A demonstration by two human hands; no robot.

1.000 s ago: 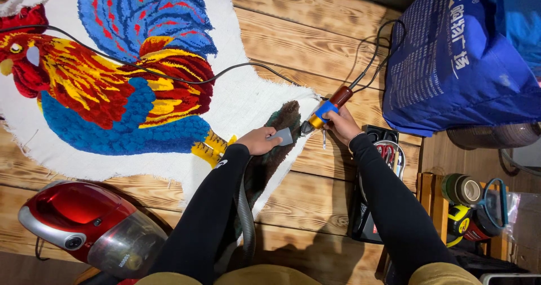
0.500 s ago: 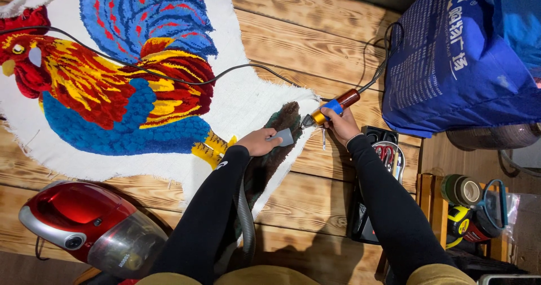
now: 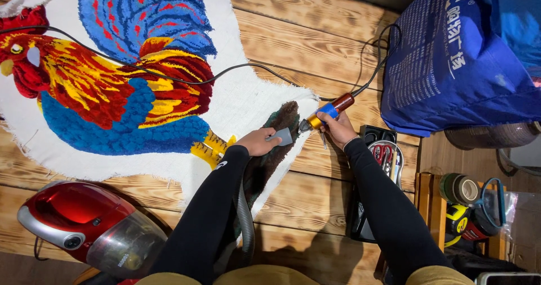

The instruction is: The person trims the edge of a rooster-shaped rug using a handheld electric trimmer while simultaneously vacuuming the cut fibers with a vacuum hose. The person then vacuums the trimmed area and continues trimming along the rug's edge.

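On the wooden floor [image 3: 315, 42], two hands worked at a rooster rug's [image 3: 112, 82] right edge.
Left hand [image 3: 257, 142] gripped a grey vacuum nozzle [image 3: 283, 137]; right hand [image 3: 336, 127] clasped a corded trimming tool [image 3: 327, 111], tip meeting the nozzle over the rug's dark patch [image 3: 282, 121].

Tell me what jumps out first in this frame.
The tufted rooster rug in red, blue and yellow fills the upper left of the plank floor. At centre, the left hand grips a grey nozzle and the right hand a corded tool. A red vacuum cleaner sits lower left.
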